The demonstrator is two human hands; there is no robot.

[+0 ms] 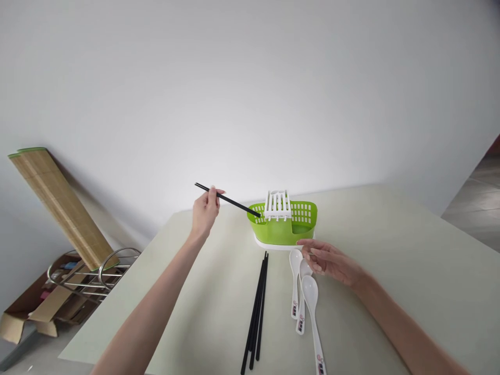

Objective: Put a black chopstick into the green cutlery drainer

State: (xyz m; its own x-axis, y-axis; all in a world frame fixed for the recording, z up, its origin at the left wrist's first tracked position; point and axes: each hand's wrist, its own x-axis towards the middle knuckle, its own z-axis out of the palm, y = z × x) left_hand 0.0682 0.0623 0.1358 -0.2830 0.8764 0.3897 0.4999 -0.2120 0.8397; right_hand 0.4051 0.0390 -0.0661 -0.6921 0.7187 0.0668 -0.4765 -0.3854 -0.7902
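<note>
Over pale table (pixel 390 250), our raised left hand (pixel 205 211) pinches a slim black chopstick (pixel 228 200), tip in slotted green caddy (pixel 283 224); right hand (pixel 330 260) rests open by glossy spoons (pixel 304 291).

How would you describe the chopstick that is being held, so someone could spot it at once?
On the pale table stands a green slotted plastic caddy. Left of it, the left hand pinches one thin black chopstick, its tip at the caddy's left compartment. Unlike the bundle of black chopsticks lying flat, it is raised and slanted.

black chopstick (pixel 228 200) pinched in left hand (pixel 205 211), tilted, tip dipping into green cutlery basket (pixel 284 225), white spoons (pixel 304 291) on table, bowls under right hand (pixel 332 260) fingertips
</note>
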